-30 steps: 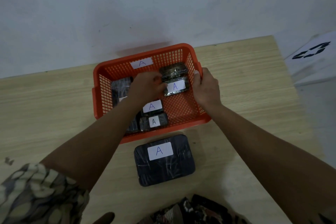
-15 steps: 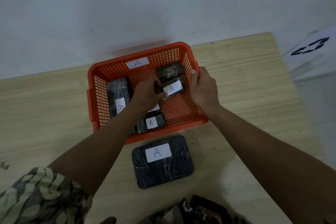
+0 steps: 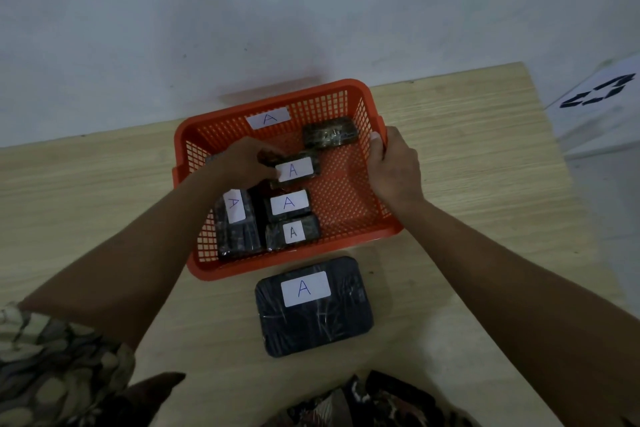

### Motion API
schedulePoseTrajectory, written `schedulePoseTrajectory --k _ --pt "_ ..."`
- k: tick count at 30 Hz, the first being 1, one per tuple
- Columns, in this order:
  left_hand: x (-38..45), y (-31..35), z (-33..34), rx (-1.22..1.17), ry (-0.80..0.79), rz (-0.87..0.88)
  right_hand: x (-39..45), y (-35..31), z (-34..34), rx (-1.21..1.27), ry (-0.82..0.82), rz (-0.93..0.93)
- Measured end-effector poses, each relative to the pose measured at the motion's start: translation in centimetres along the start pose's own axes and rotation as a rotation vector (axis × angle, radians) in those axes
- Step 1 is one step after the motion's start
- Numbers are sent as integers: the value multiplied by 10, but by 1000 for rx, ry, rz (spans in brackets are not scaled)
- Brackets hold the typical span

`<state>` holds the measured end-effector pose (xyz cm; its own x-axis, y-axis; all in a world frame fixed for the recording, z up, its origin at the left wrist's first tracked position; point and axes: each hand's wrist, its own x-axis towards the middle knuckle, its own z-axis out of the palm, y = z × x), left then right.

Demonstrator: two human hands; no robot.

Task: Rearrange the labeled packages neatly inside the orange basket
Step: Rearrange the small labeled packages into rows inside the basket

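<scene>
The right hand [image 3: 393, 168] clasped the orange basket's [image 3: 360, 218] right rim, likely steadying it, while the left hand [image 3: 242, 163] pinched a labelled package [image 3: 294, 170] mid-basket to line it up.

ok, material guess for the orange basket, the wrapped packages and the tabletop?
Orange basket: looks like moulded plastic, matte, going by the uniform colour and grid of holes. Big package in front of it: dark block under what seems clear film, with creases and glints; white paper-like label marked A. Tabletop: pale wood grain, smooth; laminate or veneer, can't tell.
</scene>
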<state>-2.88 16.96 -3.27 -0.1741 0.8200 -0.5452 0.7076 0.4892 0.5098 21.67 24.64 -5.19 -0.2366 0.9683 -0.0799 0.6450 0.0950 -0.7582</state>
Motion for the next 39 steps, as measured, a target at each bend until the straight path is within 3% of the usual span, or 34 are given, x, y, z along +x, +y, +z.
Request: schedulePoseTrajectory --k 8,16,31,33,35,37,39 --pt "8 6 0 324 -57 19 -1 0 0 4 7 -5" --pt "1 10 15 249 85 146 0 0 0 9 -1 0" --pt "30 28 1 440 -172 -27 1 3 2 14 1 11" --pt "36 34 2 326 -75 21 1 3 2 14 4 5" --pt "38 38 7 252 137 116 1 3 2 9 11 0" --pt "38 43 15 261 348 215 0 3 2 4 17 -1" --pt "41 47 23 286 438 286 0 3 2 -1 18 3"
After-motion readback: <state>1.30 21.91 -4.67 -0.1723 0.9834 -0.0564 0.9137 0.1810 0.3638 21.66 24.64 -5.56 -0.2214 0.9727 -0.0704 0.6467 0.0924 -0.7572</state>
